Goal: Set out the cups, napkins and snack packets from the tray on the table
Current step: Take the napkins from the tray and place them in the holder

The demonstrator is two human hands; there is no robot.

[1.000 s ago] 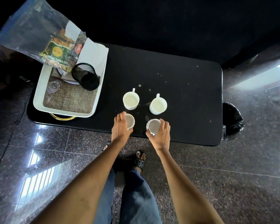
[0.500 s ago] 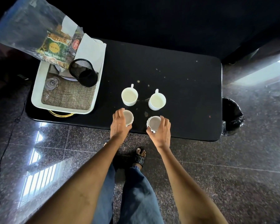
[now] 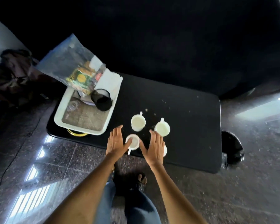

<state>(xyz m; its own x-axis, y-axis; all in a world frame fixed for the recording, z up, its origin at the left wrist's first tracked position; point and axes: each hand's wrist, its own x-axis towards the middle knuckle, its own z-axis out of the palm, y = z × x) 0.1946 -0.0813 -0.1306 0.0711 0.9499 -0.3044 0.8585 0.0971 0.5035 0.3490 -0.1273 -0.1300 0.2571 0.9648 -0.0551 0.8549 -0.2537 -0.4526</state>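
Both hands [image 3: 116, 143] lifted off cups; black table [image 3: 184, 120], granite floor [image 3: 233, 191].

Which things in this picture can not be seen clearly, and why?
- Fourth cup, head view: mostly hidden under the right hand.
- Packets in the plastic bag: print blurred, unreadable.
- Small clear object on the tray: blurred, kind unclear.

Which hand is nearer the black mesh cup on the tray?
Left. The left hand is open just below and right of the mesh cup, off the tray's corner; the right hand is open farther right, past the near cups.
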